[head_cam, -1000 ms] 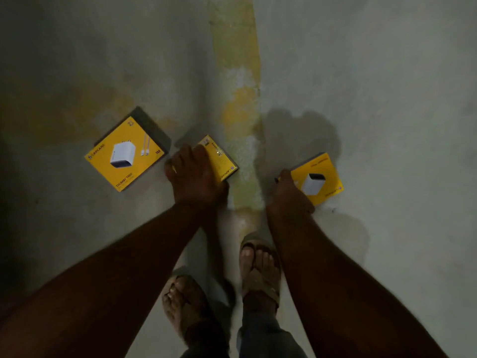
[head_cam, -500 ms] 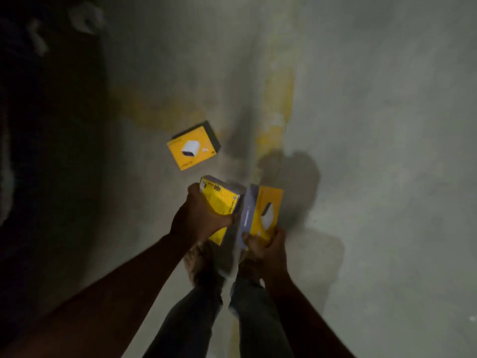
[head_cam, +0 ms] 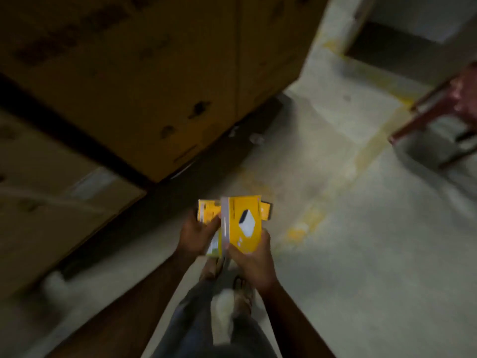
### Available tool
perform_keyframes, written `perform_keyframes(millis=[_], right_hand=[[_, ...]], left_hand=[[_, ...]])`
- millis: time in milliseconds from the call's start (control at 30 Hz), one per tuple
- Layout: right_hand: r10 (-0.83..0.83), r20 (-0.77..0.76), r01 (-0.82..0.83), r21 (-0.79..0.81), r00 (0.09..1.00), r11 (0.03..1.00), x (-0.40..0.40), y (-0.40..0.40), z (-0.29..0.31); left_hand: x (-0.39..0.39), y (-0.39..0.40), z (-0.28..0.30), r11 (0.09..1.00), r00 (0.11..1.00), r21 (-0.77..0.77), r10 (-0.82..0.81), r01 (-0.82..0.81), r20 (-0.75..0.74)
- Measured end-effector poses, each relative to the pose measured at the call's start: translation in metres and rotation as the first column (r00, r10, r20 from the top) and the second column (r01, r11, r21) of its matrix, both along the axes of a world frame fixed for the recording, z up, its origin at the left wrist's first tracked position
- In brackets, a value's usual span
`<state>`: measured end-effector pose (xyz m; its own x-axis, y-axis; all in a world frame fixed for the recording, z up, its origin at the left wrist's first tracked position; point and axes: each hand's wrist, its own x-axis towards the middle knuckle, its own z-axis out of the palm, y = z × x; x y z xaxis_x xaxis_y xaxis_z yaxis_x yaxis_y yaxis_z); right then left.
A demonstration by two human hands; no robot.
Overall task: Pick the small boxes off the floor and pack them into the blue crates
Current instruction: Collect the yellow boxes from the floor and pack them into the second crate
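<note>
My left hand (head_cam: pixel 197 235) grips a small yellow box (head_cam: pixel 208 211) by its lower part, held upright at waist height. My right hand (head_cam: pixel 251 259) holds a second yellow box (head_cam: pixel 244 223) with a white charger pictured on its face, pressed side by side against the first. A third small yellow piece (head_cam: pixel 265 210) shows just behind the right box; I cannot tell whether it is a flap or another box. No blue crate is in view. The picture is blurred by motion.
Large brown cardboard cartons (head_cam: pixel 144 81) tower on the left, with a lower carton (head_cam: pixel 46 202) nearer me. Grey concrete floor (head_cam: pixel 361 241) with a worn yellow line (head_cam: pixel 333 192) stretches to the right. A dark red metal frame (head_cam: pixel 438 109) stands at the right edge.
Both hands have lifted the two boxes off the floor and brought them together. My view has swung up from the floor to the cartons; the third box on the floor is out of sight.
</note>
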<state>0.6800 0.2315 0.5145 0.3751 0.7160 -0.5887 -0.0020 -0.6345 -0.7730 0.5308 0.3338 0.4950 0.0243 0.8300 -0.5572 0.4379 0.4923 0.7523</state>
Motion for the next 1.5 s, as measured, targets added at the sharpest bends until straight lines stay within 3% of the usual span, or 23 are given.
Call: perform_keyframes(millis=[100,200,300,433,500,567,700,800,900,1033,1300,1500], right_hand=[[0.236,0.162,-0.253,0.091,0.958,0.963,-0.050,0.002,0.033],[0.467,0.272,-0.517,0.152,0.841,0.842,-0.101,-0.001,0.058],[0.667,0.307,-0.731,0.187,0.678,0.656,-0.161,-0.010,0.076],[0.823,0.397,-0.913,0.181,0.407,0.365,-0.263,-0.043,0.098],[0.885,0.353,-0.946,0.223,0.304,0.236,-0.315,-0.067,0.110],[0.956,0.188,-0.943,0.288,0.224,0.165,-0.365,-0.089,0.118],[0.984,-0.029,-0.951,0.251,0.178,0.179,-0.472,-0.129,0.135],[0.984,-0.106,-0.941,0.294,0.144,0.169,-0.552,-0.167,0.141],[0.985,-0.139,-0.928,0.341,0.106,0.148,-0.615,-0.204,0.147],[0.988,-0.156,-0.938,0.343,-0.004,0.051,-0.685,-0.236,0.155],[0.968,-0.206,-0.932,0.357,-0.143,-0.062,-0.828,-0.233,0.145],[0.946,-0.220,-0.897,0.423,-0.238,-0.127,-0.966,-0.207,0.141]], left_hand=[[-0.061,-0.031,0.042,0.947,0.948,0.053,0.312,-0.315,0.059],[-0.120,-0.065,0.078,0.868,0.867,0.083,0.473,-0.489,0.158],[-0.195,-0.113,0.095,0.782,0.749,0.022,0.588,-0.623,0.307],[-0.287,-0.199,0.106,0.581,0.487,-0.037,0.713,-0.813,0.505],[-0.323,-0.239,0.120,0.495,0.392,-0.030,0.722,-0.868,0.570],[-0.362,-0.279,0.132,0.401,0.307,-0.017,0.727,-0.916,0.615],[-0.444,-0.355,0.142,0.348,0.227,-0.058,0.719,-0.936,0.657],[-0.503,-0.403,0.148,0.238,0.157,-0.043,0.754,-0.970,0.638],[-0.551,-0.441,0.161,0.189,0.126,-0.032,0.764,-0.981,0.633],[-0.610,-0.476,0.171,0.128,0.075,-0.038,0.772,-0.991,0.631],[-0.727,-0.480,0.163,-0.075,-0.066,-0.012,0.778,-0.997,0.625],[-0.853,-0.454,0.167,-0.122,-0.054,0.063,0.770,-0.991,0.636]])
